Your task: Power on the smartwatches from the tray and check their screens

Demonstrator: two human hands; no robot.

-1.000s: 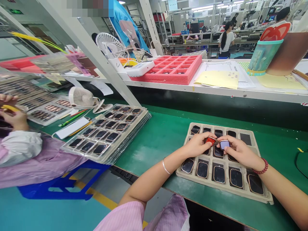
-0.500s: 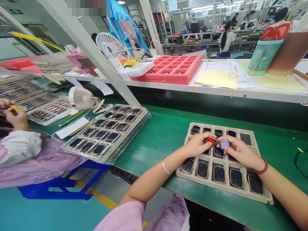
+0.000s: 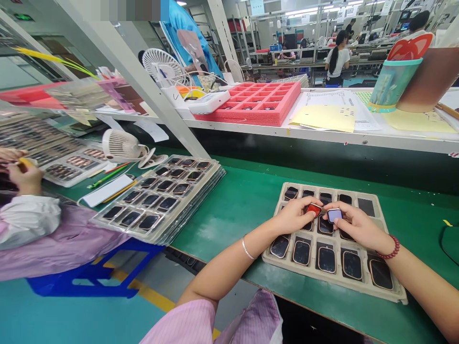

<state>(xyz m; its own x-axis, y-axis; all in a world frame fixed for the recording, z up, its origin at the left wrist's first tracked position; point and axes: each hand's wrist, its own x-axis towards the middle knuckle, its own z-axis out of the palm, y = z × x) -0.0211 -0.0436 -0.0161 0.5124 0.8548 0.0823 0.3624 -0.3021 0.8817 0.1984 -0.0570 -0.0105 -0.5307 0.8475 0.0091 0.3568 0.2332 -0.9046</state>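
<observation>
Setting: factory assembly line, long green bench mat point(image 3: 244, 200) under a white upper shelf point(image 3: 322, 136); other workers stand far back.
Far left: a co-worker's hand point(image 3: 25, 179) in a white cuff grips something yellow; what it is cannot be told.
Left of centre: a small white desk fan point(image 3: 122, 145) lies beside a stack of clear blister trays point(image 3: 159, 198) filled with dark-faced smartwatch bodies.
Upper shelf: a red foam tray point(image 3: 258, 102), then yellow paper sheets point(image 3: 324, 118).
Work tray: a beige pulp tray point(image 3: 389, 291) sits on the mat in front of the person, most pockets holding dark-screened watch bodies; one far-right pocket in the back row looks bare.
Progress: judging from the nearly full tray, most pockets are filled; two pieces are out in the hands, over the tray's middle.
Left hand point(image 3: 294, 215): forearm angled in from lower left, palm down, fingers closed around a red watch body point(image 3: 313, 209).
Right hand point(image 3: 353, 224): forearm coming in from lower right, beaded bracelet at the wrist, thumb and fingers pinching a lavender watch body point(image 3: 334, 215), just beside the red one.
</observation>
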